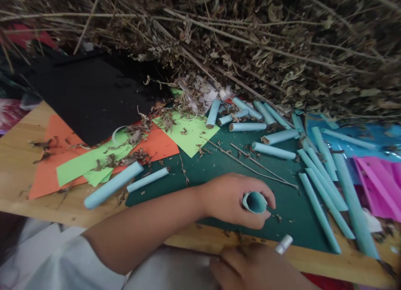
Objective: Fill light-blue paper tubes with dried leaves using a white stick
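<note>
A broad heap of dried plants (282, 52) spans 11 to 2 o'clock above a wooden table (19, 156), where a green mat (200, 171) lies at center and a black sheet (97, 93) at 10 o'clock. A person's left hand (232, 200), between 4 and 5 o'clock, is wrapped round a pale-blue tube (255, 202), its mouth facing the camera. The right hand (250, 265), blurred at 5 o'clock, has bent fingers; whether it grips the silvery-white stick (284, 244) just beyond it cannot be told. Slimmer blue rolls (273, 151) are strewn from 1 to 4 o'clock, some showing brown matter at their ends.

The held tube looks like thin rolled paper: probably feather-light, stiff lengthwise, easily crushed at the rim and unlikely to slip. A gentle, encircling hold below the mouth should suit it. No brand, label or writing is legible.
</note>
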A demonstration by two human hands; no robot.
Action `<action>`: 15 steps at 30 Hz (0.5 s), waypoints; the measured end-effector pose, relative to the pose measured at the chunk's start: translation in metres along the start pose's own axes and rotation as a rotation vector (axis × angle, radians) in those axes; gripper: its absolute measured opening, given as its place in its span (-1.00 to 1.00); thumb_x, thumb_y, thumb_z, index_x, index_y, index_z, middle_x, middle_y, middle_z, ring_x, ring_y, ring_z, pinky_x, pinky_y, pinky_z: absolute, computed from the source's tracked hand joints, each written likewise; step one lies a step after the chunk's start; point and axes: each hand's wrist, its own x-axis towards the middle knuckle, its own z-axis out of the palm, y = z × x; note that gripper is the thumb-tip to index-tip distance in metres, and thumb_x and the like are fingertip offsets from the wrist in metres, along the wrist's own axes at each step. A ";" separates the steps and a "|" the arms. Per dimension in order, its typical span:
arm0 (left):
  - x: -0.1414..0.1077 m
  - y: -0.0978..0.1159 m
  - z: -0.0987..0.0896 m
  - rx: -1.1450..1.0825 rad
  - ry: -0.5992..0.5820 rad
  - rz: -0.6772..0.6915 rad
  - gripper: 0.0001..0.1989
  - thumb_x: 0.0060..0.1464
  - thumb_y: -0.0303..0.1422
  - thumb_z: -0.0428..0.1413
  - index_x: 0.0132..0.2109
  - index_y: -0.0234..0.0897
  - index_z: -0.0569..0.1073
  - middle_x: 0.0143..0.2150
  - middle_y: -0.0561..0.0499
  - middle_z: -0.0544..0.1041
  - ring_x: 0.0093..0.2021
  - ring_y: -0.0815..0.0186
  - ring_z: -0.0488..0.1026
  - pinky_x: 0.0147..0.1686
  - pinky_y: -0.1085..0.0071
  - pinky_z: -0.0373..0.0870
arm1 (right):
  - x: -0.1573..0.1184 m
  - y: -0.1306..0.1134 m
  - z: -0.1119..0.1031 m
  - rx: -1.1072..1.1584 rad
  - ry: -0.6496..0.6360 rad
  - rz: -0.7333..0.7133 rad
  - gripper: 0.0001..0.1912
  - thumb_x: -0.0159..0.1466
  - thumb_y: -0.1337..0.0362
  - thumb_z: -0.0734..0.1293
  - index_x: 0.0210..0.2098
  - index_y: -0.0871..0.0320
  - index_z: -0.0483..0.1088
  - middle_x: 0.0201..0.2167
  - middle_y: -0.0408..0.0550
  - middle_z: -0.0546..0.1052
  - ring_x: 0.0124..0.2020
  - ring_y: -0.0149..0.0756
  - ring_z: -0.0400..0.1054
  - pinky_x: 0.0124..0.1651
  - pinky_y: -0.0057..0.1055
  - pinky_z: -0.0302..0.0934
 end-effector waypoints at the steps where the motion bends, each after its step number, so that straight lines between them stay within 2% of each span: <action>1: 0.000 0.000 0.000 0.001 0.000 -0.004 -0.86 -0.21 -0.42 0.06 -0.38 -0.29 0.38 -0.42 0.07 0.44 -0.42 0.44 0.36 -0.37 0.57 0.28 | 0.007 -0.001 0.005 -0.023 0.030 0.070 -0.92 0.12 0.37 0.16 -0.39 0.11 0.25 -0.62 -0.21 0.36 -0.68 -0.39 0.20 -0.69 -0.43 -0.15; 3: -0.001 0.000 0.001 -0.003 0.003 0.005 -0.86 -0.22 -0.42 0.06 -0.38 -0.29 0.38 -0.42 0.07 0.44 -0.42 0.44 0.36 -0.38 0.57 0.28 | 0.018 -0.002 0.010 -0.051 0.065 0.184 -0.80 0.07 0.41 0.17 -0.28 0.12 0.26 -0.53 -0.15 0.39 -0.59 -0.35 0.25 -0.62 -0.44 -0.12; 5: -0.001 0.000 0.001 -0.013 0.013 0.014 -0.86 -0.21 -0.42 0.06 -0.38 -0.30 0.38 -0.43 0.07 0.43 -0.43 0.44 0.35 -0.39 0.57 0.28 | 0.025 -0.001 0.013 -0.054 0.065 0.227 -0.73 0.03 0.43 0.19 -0.24 0.12 0.25 -0.50 -0.13 0.40 -0.54 -0.31 0.25 -0.58 -0.43 -0.12; 7: -0.002 0.000 0.002 -0.024 0.027 0.010 -0.86 -0.21 -0.41 0.06 -0.38 -0.30 0.38 -0.43 0.07 0.43 -0.43 0.44 0.35 -0.41 0.57 0.28 | 0.030 0.000 0.014 -0.064 0.050 0.229 -0.75 0.01 0.45 0.20 -0.30 0.12 0.27 -0.51 -0.13 0.39 -0.54 -0.29 0.24 -0.56 -0.42 -0.13; 11: -0.002 0.000 0.002 -0.046 0.047 0.003 -0.87 -0.21 -0.42 0.06 -0.39 -0.31 0.38 -0.41 0.05 0.43 -0.43 0.45 0.34 -0.38 0.57 0.28 | 0.034 0.001 0.015 -0.100 0.073 0.205 -0.88 -0.02 0.50 0.19 -0.55 0.17 0.24 -0.58 -0.12 0.36 -0.59 -0.33 0.19 -0.56 -0.41 -0.15; 15: -0.002 0.001 0.002 -0.046 0.073 -0.001 -0.90 -0.22 -0.42 0.07 -0.43 -0.32 0.37 -0.46 0.07 0.41 -0.45 0.45 0.32 -0.42 0.58 0.26 | 0.038 -0.001 0.017 -0.135 0.125 0.143 -0.91 -0.02 0.47 0.19 -0.55 0.17 0.24 -0.61 -0.10 0.35 -0.59 -0.29 0.20 -0.57 -0.39 -0.09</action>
